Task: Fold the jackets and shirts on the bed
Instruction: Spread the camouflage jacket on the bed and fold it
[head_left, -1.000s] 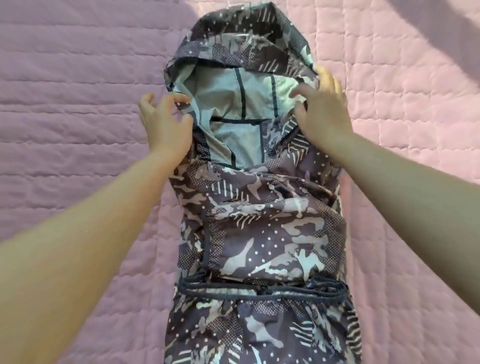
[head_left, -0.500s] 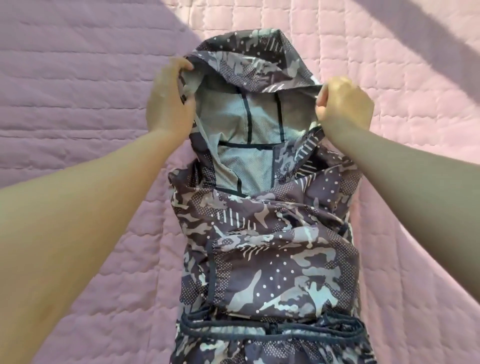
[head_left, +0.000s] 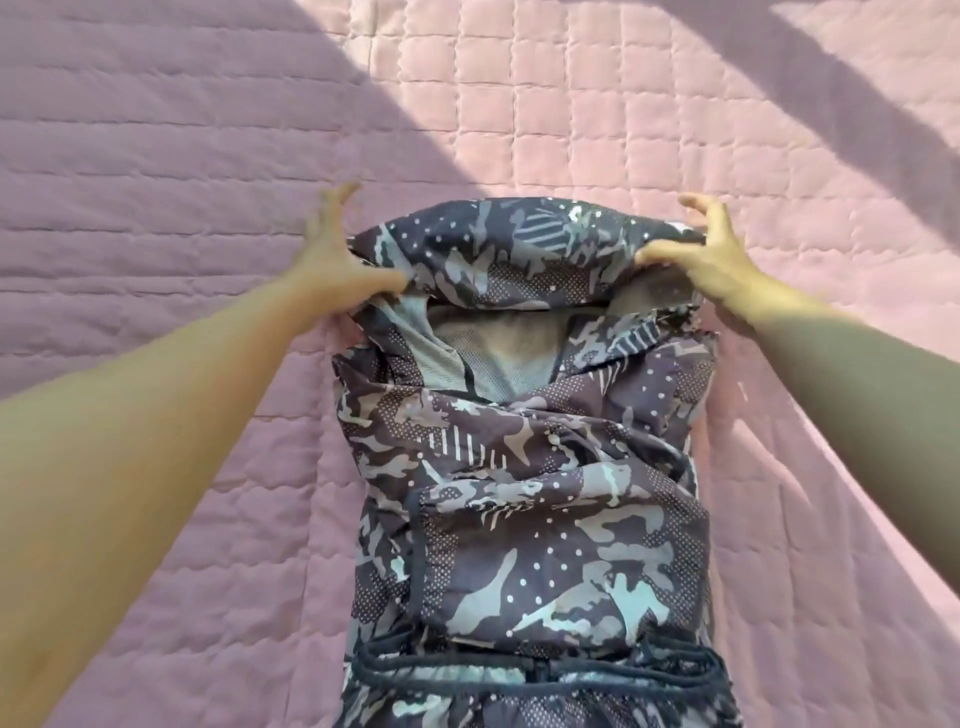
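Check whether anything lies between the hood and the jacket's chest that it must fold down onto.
Nothing visible does. The left hand and right hand touch the hood directly at its corners, thumbs on the fabric. Below the hood only the jacket itself shows: mesh lining and patterned front.

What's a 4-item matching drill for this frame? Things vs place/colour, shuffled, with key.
Column 1
1. left hand
2. right hand
3. hood
4. quilt

Column 2
A. pink, stitched in squares
B. at the hood's right corner
C. camo print, folded down between the hands
D. at the hood's left corner

Pairs: 1-D; 2-B; 3-C; 4-A
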